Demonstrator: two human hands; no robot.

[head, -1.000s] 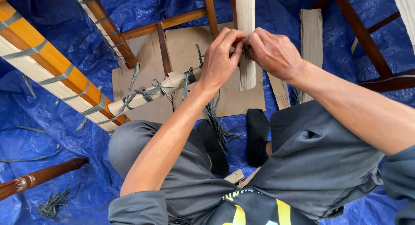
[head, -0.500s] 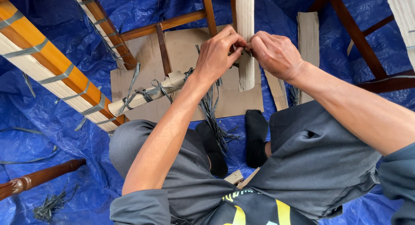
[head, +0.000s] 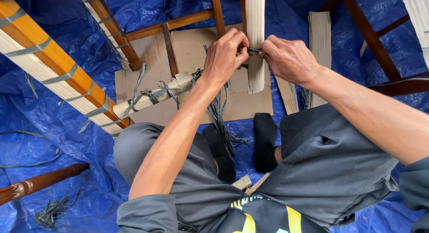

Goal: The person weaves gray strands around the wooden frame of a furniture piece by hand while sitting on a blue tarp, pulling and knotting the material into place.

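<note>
both hands pinch one grey strap (head: 254, 50) across the upright wrapped rail (head: 255, 36); your left hand (head: 225, 56) and right hand (head: 288, 58) flank it equally.

No labels, signs or screens are visible. Packaging only: a flattened tan cardboard sheet (head: 196, 49) lies at upper centre; corrugated cardboard wraps, pale beige, cover a furniture leg (head: 254, 18) at top centre and a rail (head: 27, 58) at upper left.
</note>
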